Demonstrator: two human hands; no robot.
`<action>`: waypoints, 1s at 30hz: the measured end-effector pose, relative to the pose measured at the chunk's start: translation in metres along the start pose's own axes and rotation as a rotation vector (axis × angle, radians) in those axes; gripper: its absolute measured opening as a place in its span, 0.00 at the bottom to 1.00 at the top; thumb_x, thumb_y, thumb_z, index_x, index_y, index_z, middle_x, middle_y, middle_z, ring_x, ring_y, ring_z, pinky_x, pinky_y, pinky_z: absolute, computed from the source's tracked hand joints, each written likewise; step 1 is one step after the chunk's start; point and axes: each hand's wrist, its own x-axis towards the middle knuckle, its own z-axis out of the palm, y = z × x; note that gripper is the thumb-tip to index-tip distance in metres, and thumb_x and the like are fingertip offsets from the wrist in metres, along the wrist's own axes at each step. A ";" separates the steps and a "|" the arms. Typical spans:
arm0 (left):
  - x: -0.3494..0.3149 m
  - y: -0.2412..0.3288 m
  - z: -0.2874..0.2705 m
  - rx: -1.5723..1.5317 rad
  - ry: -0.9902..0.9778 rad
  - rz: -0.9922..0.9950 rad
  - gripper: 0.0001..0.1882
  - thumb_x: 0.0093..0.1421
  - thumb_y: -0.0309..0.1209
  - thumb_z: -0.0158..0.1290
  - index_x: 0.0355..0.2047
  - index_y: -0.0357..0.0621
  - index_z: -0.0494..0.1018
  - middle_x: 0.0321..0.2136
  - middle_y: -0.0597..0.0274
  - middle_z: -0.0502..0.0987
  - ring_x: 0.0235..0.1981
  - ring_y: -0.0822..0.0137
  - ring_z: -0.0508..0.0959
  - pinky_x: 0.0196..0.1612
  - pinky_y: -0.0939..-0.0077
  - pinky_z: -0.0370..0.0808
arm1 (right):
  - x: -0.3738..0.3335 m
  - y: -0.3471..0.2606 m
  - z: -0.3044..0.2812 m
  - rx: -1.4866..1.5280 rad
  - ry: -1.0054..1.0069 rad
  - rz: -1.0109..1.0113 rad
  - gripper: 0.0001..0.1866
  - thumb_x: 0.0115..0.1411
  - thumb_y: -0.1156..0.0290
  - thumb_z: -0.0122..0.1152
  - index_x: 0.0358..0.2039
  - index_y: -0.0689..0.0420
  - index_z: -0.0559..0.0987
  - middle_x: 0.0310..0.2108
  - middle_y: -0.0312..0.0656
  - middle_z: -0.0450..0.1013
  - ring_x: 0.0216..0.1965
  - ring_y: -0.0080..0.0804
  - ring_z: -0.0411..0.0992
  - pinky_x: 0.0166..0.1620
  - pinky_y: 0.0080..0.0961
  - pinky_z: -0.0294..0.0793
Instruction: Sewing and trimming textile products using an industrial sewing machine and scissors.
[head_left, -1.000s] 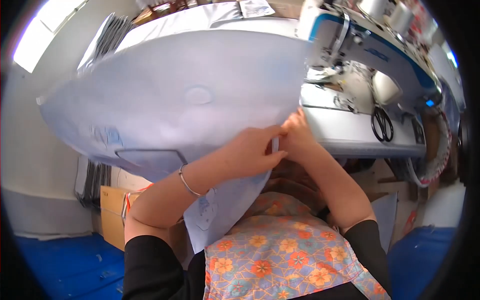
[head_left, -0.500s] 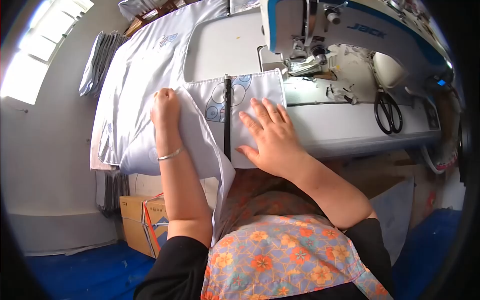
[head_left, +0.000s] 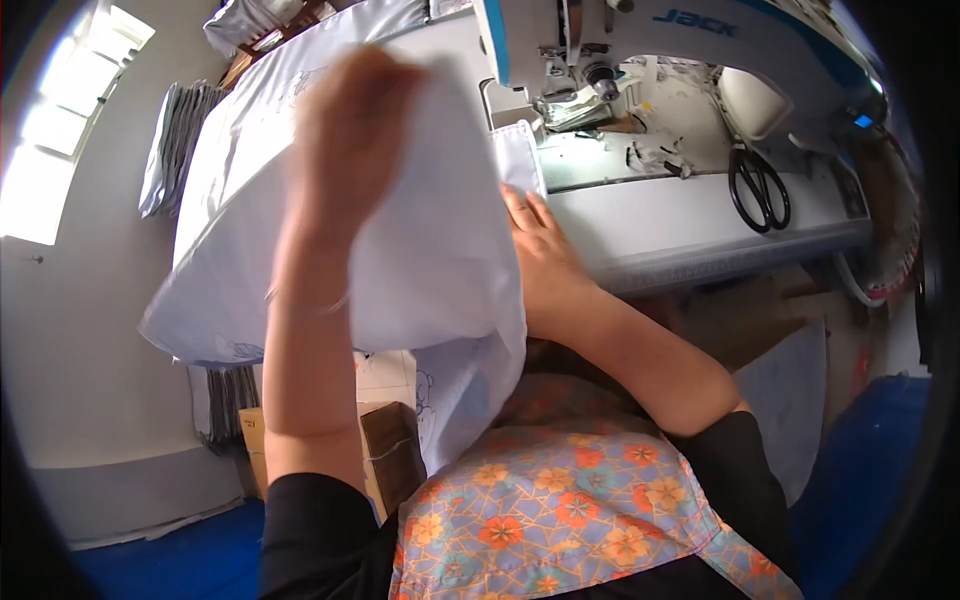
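Observation:
A big sheet of white fabric (head_left: 430,240) hangs from my raised left hand (head_left: 365,130). That hand is smeared by motion, but it looks closed, with the cloth lifted along with it. My right hand (head_left: 545,255) lies flat at the sewing table's front, pressing on a piece of the fabric with a stitched edge. Its visible fingers are stretched out; the lifted cloth covers the others. The dark zipper strip and blue print are hidden behind the cloth. Beyond my right hand stands the white and blue sewing machine (head_left: 660,45), its needle area near the cloth's corner.
Black-handled scissors (head_left: 760,190) lie on the machine table (head_left: 690,215) at the right, near thread scraps (head_left: 655,160). Stacked folded cloths (head_left: 180,140) hang by the left wall. A cardboard box (head_left: 393,450) stands on the floor under the fabric, beside blue floor covering (head_left: 170,555).
My left hand has risen up and away from me, lifting the fabric, which now covers the zipper strip and print. My right hand stays pressed on the cloth. The view has shifted slightly.

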 end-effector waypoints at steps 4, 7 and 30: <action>-0.016 -0.029 0.094 -0.005 -0.426 -0.191 0.06 0.59 0.28 0.60 0.29 0.38 0.76 0.24 0.49 0.77 0.27 0.51 0.77 0.34 0.61 0.74 | -0.006 0.004 -0.010 0.151 -0.036 -0.027 0.32 0.53 0.72 0.61 0.61 0.64 0.71 0.63 0.57 0.65 0.69 0.57 0.55 0.73 0.52 0.45; -0.035 -0.051 0.119 -0.042 -0.425 -0.075 0.08 0.61 0.29 0.59 0.28 0.40 0.73 0.25 0.50 0.76 0.28 0.49 0.77 0.35 0.58 0.73 | -0.013 0.014 -0.023 0.487 0.193 -0.040 0.24 0.54 0.70 0.67 0.52 0.58 0.76 0.54 0.51 0.72 0.55 0.54 0.71 0.60 0.45 0.69; -0.019 -0.023 0.119 0.275 -0.442 0.197 0.05 0.59 0.31 0.56 0.32 0.43 0.73 0.32 0.56 0.77 0.38 0.49 0.77 0.43 0.56 0.74 | -0.008 0.034 -0.019 0.004 0.223 0.058 0.16 0.57 0.75 0.54 0.44 0.63 0.81 0.49 0.44 0.76 0.45 0.42 0.72 0.52 0.34 0.75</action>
